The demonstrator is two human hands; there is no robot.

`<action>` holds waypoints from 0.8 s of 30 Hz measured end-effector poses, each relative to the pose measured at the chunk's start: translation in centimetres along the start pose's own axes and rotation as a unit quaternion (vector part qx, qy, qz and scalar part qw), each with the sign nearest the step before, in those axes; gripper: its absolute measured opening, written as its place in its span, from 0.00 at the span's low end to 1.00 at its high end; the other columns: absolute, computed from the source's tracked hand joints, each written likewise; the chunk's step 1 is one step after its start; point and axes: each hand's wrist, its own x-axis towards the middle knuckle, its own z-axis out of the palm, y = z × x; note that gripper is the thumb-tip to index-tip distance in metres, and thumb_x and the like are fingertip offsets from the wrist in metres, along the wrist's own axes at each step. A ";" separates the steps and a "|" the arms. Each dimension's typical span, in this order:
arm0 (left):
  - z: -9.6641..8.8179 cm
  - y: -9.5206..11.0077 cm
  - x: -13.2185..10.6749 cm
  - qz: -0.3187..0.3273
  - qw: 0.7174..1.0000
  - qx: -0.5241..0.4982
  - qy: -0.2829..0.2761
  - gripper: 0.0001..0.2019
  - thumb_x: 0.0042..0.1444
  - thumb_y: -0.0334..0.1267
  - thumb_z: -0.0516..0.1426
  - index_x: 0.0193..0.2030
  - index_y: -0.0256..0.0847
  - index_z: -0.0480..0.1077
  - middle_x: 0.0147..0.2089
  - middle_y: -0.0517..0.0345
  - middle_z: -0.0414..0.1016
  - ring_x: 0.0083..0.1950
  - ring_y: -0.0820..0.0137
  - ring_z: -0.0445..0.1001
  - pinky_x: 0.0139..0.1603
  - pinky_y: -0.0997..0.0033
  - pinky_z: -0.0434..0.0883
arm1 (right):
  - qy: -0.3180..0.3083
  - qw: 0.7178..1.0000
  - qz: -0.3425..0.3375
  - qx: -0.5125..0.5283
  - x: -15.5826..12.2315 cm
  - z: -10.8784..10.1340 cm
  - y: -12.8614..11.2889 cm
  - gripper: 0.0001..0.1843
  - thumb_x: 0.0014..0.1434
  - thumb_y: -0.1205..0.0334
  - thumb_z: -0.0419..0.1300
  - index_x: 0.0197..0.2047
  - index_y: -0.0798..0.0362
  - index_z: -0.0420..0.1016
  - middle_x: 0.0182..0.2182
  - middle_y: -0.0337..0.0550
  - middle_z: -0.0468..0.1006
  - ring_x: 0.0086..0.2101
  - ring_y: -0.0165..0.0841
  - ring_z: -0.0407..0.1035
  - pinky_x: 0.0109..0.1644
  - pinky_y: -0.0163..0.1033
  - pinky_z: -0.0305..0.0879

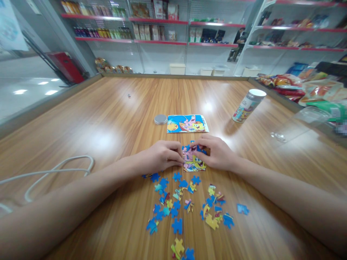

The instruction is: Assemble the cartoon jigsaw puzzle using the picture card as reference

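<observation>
A partly joined jigsaw puzzle point(195, 165) with pink and yellow cartoon figures lies flat on the wooden table between my hands. My left hand point(166, 154) is at its left edge, thumb and fingers pinched together; what is between the tips is hidden. Over the upper right part rests my right hand point(215, 151), touching the puzzle with thumb and index finger apart. Loose jigsaw pieces point(177, 226), mostly blue and some yellow, are scattered nearer to me. Just beyond my hands lies a picture card point(187, 124) with the same figures on blue.
A round metal lid point(161, 119) sits left of the card. Farther right stands a printed cylindrical can point(248, 106). A white cable point(62, 169) loops on the left. Snack bags point(287, 85) and a clear plastic container point(309, 117) are at the right edge. Stocked shelves point(159, 41) line the back.
</observation>
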 end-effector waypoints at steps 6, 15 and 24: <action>-0.5 -0.4 -0.1 0.033 0.999 -0.015 -0.027 0.07 0.63 0.32 0.60 0.42 0.38 0.81 0.38 0.48 0.79 0.37 0.71 0.79 0.39 0.72 0.79 | -0.003 1.000 0.004 -0.003 0.0 0.0 0.0 0.11 0.62 0.61 0.63 0.47 0.51 0.81 0.33 0.42 0.74 0.34 0.33 0.69 0.39 0.39 0.64; -0.9 -0.4 -0.3 0.037 0.998 0.000 -0.049 0.07 0.64 0.32 0.59 0.41 0.35 0.80 0.35 0.50 0.74 0.33 0.72 0.75 0.33 0.73 0.73 | 0.001 1.000 -0.004 -0.002 0.0 0.1 0.1 0.10 0.62 0.61 0.63 0.46 0.51 0.80 0.32 0.41 0.74 0.34 0.32 0.68 0.38 0.38 0.62; -0.8 -0.4 -0.5 0.042 0.998 0.003 -0.049 0.05 0.63 0.30 0.60 0.40 0.37 0.79 0.44 0.46 0.77 0.43 0.69 0.78 0.44 0.69 0.77 | 0.001 1.000 0.001 -0.006 0.1 0.1 0.0 0.10 0.62 0.61 0.62 0.47 0.51 0.80 0.33 0.42 0.74 0.33 0.32 0.69 0.38 0.38 0.63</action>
